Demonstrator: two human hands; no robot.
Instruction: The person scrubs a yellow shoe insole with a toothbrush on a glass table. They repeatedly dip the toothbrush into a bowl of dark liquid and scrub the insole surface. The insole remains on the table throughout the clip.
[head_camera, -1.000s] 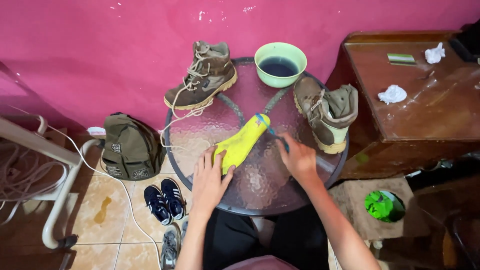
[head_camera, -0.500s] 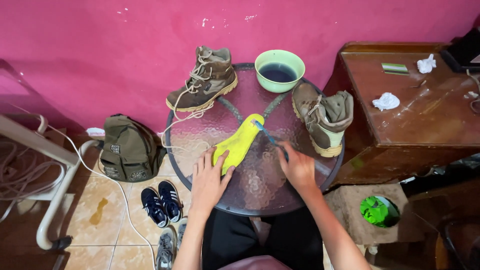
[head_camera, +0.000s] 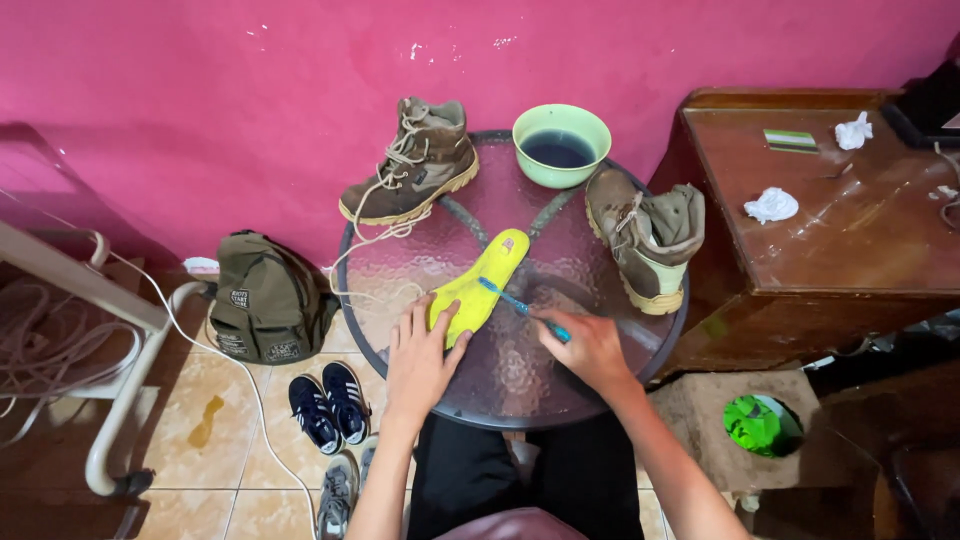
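Backdrop: pink wall (head_camera: 200, 100) behind a round glass worktop (head_camera: 520, 385), tiled floor below.
Left hand: my left hand (head_camera: 420, 360) lies flat and open-fingered, pressing the heel end of the yellow insole (head_camera: 480, 285) against the glass at about 9 o'clock from the worktop's centre.
Right hand: my right hand (head_camera: 590, 350) is clenched around a blue toothbrush (head_camera: 515, 303), its head touching the insole's middle.
Insole: it lies near the worktop's centre, toe pointing toward 1 o'clock.
Boots: one tan boot (head_camera: 415, 165) sits at 11 o'clock, the other boot (head_camera: 645, 235) at 3 o'clock, both apart from the insole.
Bowl: a green bowl (head_camera: 560, 145) of dark liquid stands at 12 o'clock.
Progress: I judge scrubbing is under way on this one insole; the boots look untouched for now, and I see no second insole.
Floor: olive backpack (head_camera: 265, 300) and dark sneakers (head_camera: 330, 405) at 8 o'clock.
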